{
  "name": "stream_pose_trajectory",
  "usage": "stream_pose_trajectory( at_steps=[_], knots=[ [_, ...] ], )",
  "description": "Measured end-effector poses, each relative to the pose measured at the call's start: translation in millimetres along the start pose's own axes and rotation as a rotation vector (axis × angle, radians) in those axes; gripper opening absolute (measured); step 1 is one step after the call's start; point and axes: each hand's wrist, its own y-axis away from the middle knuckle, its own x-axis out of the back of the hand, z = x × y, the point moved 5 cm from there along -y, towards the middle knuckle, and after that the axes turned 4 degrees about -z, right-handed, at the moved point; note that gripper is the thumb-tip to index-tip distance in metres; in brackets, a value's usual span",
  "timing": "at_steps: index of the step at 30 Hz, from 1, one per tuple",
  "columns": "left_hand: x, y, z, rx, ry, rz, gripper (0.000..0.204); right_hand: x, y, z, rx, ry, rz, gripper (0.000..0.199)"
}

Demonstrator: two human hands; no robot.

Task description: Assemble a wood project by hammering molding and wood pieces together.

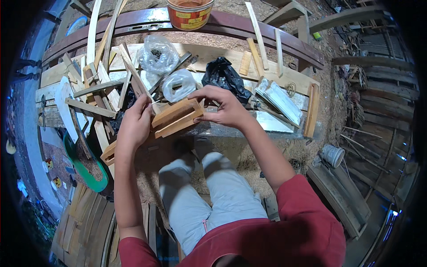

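Note:
A reddish-brown wooden piece with long slots [178, 116] lies slantwise in front of me at the near edge of the workbench. My right hand [221, 107] grips its right end, thumb below and fingers on top. My left hand [138, 119] is closed in a pinch just above the middle of the piece. A thin pale tip shows by its fingertips, but what it belongs to I cannot make out. My left forearm hides part of the piece, whose left end [108, 153] shows beyond it.
On the bench lie clear plastic bags [158, 55], a black plastic bag [226, 78], wood offcuts [95, 86] and a similar slotted piece [312, 109]. A red-and-yellow bucket [190, 15] stands on a dark beam [235, 24] behind. A green curved object [91, 175] sits below left.

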Motion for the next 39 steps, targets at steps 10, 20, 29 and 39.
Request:
stream_pose_trajectory(
  at_steps=[10,20,29,39],
  knots=[
    [-56,47,35,0.012,-0.184,-0.195,0.023,-20,121,5,-0.182,-0.214,0.139,0.054],
    [-186,53,41,-0.079,-0.454,-0.11,0.021,-3,239,48,-0.57,-0.22,0.168,0.07],
    [-283,41,-12,-0.588,-0.495,0.115,0.015,7,273,122,-0.406,0.424,0.287,0.072],
    [-327,29,14,-0.807,-0.367,0.261,0.019,14,269,161,-0.326,0.631,0.402,0.074]
  ],
)
